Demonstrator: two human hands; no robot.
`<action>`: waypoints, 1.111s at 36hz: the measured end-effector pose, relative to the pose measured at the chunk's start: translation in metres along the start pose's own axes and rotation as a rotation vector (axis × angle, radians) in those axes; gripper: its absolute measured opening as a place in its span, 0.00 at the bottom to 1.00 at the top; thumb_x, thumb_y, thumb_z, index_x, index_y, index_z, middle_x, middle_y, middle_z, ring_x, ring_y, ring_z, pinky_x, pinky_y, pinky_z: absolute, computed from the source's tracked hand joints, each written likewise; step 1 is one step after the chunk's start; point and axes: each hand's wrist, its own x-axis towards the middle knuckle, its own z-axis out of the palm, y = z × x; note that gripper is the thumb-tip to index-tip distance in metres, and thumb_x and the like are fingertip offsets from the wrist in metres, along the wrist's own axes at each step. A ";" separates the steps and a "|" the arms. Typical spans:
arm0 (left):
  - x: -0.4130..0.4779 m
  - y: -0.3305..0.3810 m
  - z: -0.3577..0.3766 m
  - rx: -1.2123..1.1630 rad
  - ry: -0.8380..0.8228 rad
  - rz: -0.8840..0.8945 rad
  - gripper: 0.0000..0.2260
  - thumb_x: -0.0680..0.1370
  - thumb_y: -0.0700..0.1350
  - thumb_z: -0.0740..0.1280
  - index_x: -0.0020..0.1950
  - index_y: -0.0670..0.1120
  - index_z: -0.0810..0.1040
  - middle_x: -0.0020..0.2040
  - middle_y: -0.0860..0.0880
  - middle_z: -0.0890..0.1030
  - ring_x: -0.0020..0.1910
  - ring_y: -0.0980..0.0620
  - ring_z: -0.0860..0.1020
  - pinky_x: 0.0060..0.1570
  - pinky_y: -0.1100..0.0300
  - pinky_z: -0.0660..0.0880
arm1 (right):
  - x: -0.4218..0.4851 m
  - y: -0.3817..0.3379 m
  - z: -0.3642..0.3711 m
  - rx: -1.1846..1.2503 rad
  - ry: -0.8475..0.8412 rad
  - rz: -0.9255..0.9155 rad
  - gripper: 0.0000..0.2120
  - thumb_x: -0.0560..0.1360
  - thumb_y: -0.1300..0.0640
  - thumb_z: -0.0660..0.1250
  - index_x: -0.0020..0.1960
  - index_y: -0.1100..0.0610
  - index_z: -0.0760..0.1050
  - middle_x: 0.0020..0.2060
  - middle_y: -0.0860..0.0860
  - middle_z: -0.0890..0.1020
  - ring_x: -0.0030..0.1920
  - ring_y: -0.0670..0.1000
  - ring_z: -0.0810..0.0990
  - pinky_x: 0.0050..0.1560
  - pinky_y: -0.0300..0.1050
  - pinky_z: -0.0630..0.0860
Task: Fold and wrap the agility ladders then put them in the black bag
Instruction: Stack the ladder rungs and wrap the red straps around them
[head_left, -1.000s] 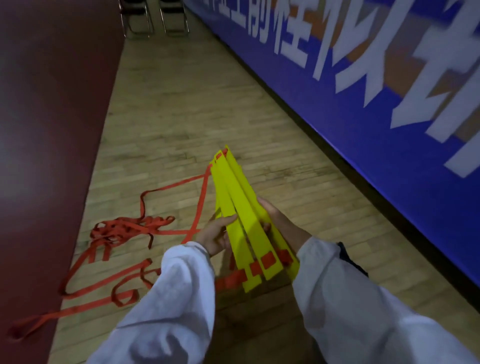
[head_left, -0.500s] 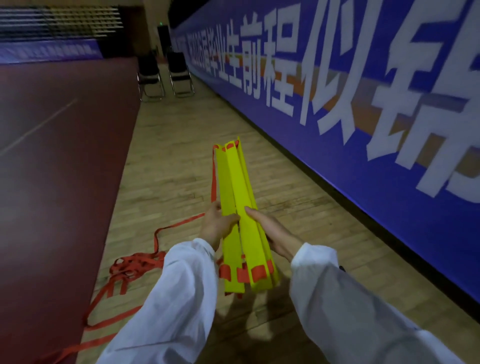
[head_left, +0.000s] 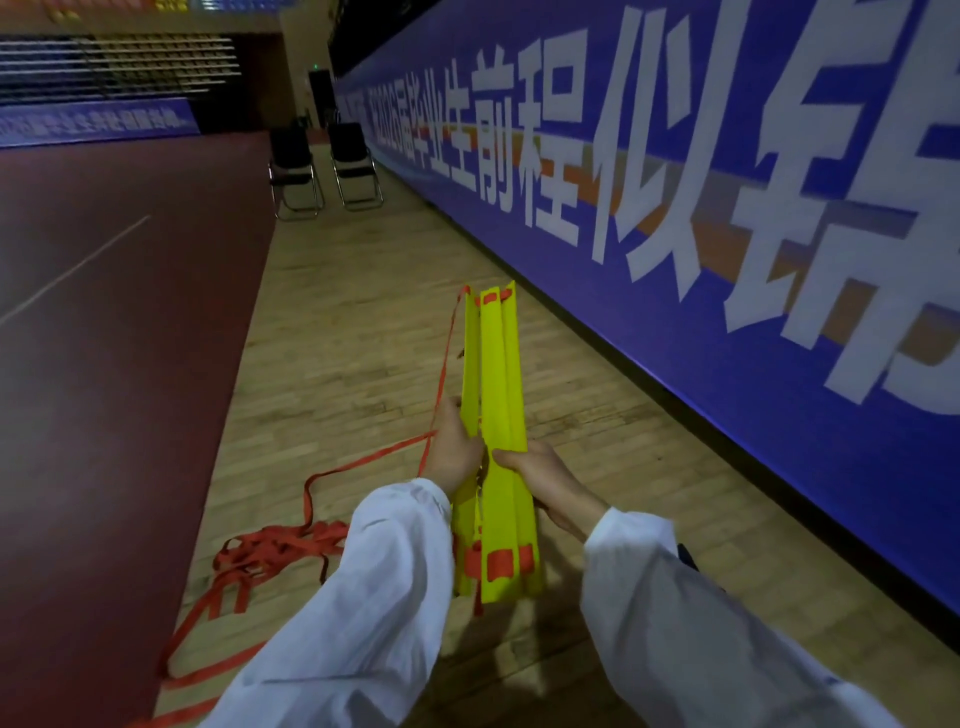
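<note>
A stack of yellow ladder rungs (head_left: 498, 395) stands nearly upright in front of me, threaded with red straps at both ends. My left hand (head_left: 454, 449) grips the stack's left side near its middle. My right hand (head_left: 543, 475) grips the right side, thumb across the front. A red strap (head_left: 441, 374) runs from the stack's top down past my left hand to a tangled pile of red strap (head_left: 270, 551) on the wooden floor. The black bag is not in view.
A long blue banner wall (head_left: 727, 260) with white characters runs along the right. Dark red court flooring (head_left: 104, 364) lies to the left. Two black folding chairs (head_left: 322, 166) stand at the far end of the wooden strip.
The fanned rungs have been squared into a tight upright bundle and raised. My view has tilted up, bringing the chairs and far wall into sight.
</note>
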 end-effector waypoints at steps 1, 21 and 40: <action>0.000 0.001 0.002 -0.015 -0.016 0.005 0.21 0.77 0.32 0.62 0.68 0.39 0.62 0.57 0.35 0.76 0.53 0.38 0.77 0.48 0.51 0.72 | 0.001 0.003 0.000 -0.019 -0.006 0.010 0.17 0.69 0.52 0.71 0.55 0.58 0.80 0.50 0.59 0.84 0.51 0.61 0.83 0.58 0.61 0.77; -0.015 -0.007 0.029 -0.169 -0.203 -0.137 0.15 0.82 0.40 0.59 0.69 0.38 0.69 0.54 0.41 0.78 0.51 0.50 0.79 0.38 0.68 0.73 | -0.003 0.008 -0.008 0.047 0.044 0.144 0.32 0.64 0.21 0.55 0.42 0.47 0.80 0.39 0.53 0.83 0.42 0.55 0.82 0.46 0.49 0.77; -0.052 -0.009 0.022 -0.169 -0.459 -0.185 0.10 0.79 0.44 0.67 0.49 0.48 0.64 0.45 0.49 0.78 0.36 0.50 0.76 0.35 0.57 0.76 | 0.004 0.006 -0.037 0.361 -0.120 0.226 0.08 0.80 0.59 0.60 0.46 0.64 0.74 0.29 0.55 0.81 0.30 0.51 0.83 0.31 0.41 0.78</action>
